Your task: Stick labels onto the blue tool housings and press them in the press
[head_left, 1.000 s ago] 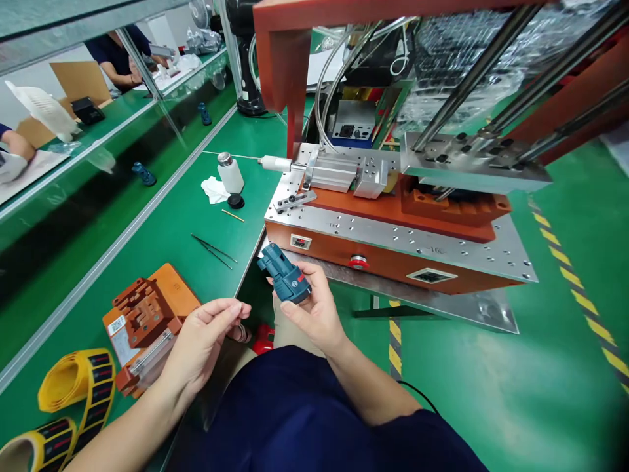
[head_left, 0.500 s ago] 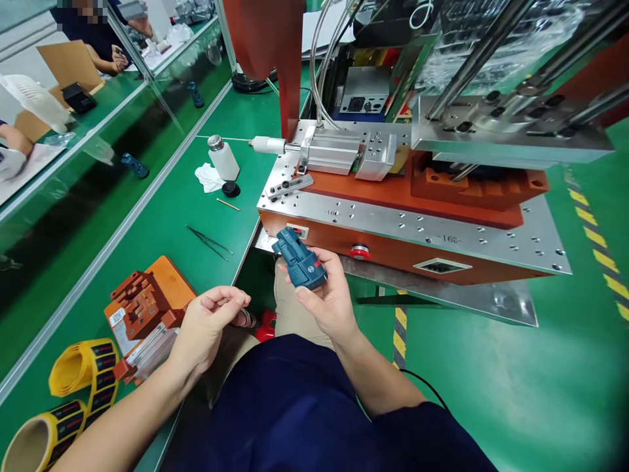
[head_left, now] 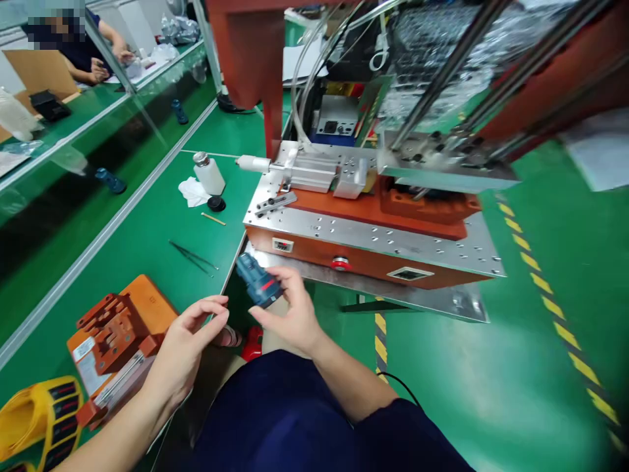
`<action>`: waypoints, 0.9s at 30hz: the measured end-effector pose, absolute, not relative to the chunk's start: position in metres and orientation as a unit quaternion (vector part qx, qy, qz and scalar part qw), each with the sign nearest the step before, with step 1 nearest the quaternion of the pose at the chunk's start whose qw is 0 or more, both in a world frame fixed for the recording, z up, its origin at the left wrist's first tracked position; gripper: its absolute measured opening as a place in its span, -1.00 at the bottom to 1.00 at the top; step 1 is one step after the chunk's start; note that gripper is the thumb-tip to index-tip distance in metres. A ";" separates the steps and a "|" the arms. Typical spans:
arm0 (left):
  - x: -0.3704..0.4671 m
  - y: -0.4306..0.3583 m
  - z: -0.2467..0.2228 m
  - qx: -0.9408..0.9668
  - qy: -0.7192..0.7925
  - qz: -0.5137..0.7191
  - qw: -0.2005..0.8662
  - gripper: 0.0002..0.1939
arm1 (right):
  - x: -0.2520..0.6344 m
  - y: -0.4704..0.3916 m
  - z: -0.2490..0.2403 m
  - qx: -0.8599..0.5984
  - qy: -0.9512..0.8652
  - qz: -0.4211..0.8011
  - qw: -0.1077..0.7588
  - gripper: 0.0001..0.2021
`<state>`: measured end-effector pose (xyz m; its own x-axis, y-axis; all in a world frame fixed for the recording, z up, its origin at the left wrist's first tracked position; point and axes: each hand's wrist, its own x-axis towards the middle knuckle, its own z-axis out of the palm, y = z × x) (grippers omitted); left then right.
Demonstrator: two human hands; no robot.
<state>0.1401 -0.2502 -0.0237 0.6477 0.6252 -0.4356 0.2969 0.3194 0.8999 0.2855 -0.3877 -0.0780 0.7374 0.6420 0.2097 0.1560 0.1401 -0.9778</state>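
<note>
Battery — held in the right hand.

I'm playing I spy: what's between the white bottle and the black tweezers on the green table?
A round black cap, then a thin tan stick nearer the tweezers. The head view shows both.

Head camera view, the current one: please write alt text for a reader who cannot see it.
The right hand holds a dark blue part in front of an orange-and-silver machine; the left hand is open and looks empty. Tweezers, a white bottle and an orange fixture are on the green table.
</note>
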 end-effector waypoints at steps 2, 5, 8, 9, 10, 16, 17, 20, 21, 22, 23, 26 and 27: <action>0.144 -0.252 -0.024 0.538 0.391 0.104 0.739 -0.64 | 0.284 -0.384 -0.081 -0.655 -0.397 0.121 0.631 -0.41; 0.154 -0.255 -0.024 0.483 0.362 0.054 0.795 -0.49 | 0.283 -0.380 -0.088 -0.662 -0.519 0.046 0.539 -0.46; 0.171 -0.261 -0.022 0.477 0.351 0.021 0.806 -0.43 | 0.290 -0.384 -0.091 -0.664 -0.562 0.006 0.492 -0.43; 0.179 -0.263 -0.020 0.477 0.354 0.021 0.804 -0.42 | 0.295 -0.389 -0.090 -0.664 -0.563 0.005 0.492 -0.39; 0.187 -0.265 -0.017 0.475 0.358 0.023 0.803 -0.43 | 0.302 -0.395 -0.088 -0.661 -0.561 0.008 0.498 -0.36; 0.235 -0.279 0.004 0.463 0.329 -0.016 0.823 -0.60 | 0.367 -0.472 -0.058 -0.719 -0.407 -0.132 0.547 -0.65; 0.242 -0.281 0.005 0.473 0.316 -0.027 0.822 -0.59 | 0.379 -0.488 -0.053 -0.736 -0.356 -0.174 0.549 -0.73; 0.265 -0.284 0.005 0.553 0.271 -0.039 0.787 -0.49 | 0.415 -0.531 -0.039 -0.762 -0.251 -0.267 0.533 -0.84; 0.274 -0.286 0.005 0.600 0.250 -0.035 0.759 -0.44 | 0.428 -0.542 -0.034 -0.768 -0.243 -0.286 0.519 -0.84; 0.284 -0.288 0.006 0.649 0.224 -0.028 0.726 -0.41 | 0.442 -0.550 -0.030 -0.775 -0.245 -0.301 0.499 -0.84; 0.294 -0.290 0.007 0.697 0.194 -0.018 0.690 -0.38 | 0.456 -0.555 -0.024 -0.784 -0.256 -0.309 0.473 -0.83; 0.325 -0.299 0.018 0.792 0.079 0.016 0.605 -0.40 | 0.502 -0.556 -0.007 -0.827 -0.311 -0.279 0.375 -0.69; 0.335 -0.301 0.023 0.811 0.042 0.028 0.583 -0.42 | 0.517 -0.553 -0.001 -0.843 -0.333 -0.249 0.342 -0.64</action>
